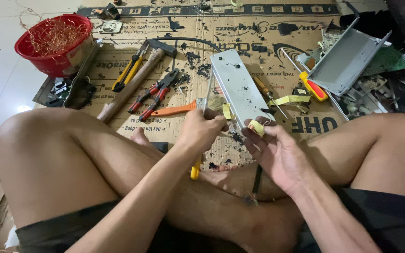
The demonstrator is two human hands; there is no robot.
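The left hand [201, 129] was closed in a tight grip on the near end of one long grey metal plate [237, 89], with a yellow tool handle [196, 169] poking out below the fist. The right hand [277, 152] pinched a small curl of yellow tape [257, 127] between thumb and fingertips, right at the plate's near edge. The plate looked flat and narrow, dusted with dark specks, and ran away from the person over the flattened brown cardboard [240, 28] on the floor. Just left of it lay one orange-handled brush [179, 109], two red-handled pliers [158, 93], one wooden-handled hammer [132, 84] and one yellow-handled cutter [128, 71]. Farther left stood one red plastic basin [48, 61] of copper wire. To the right lay one open grey metal casing [348, 58].
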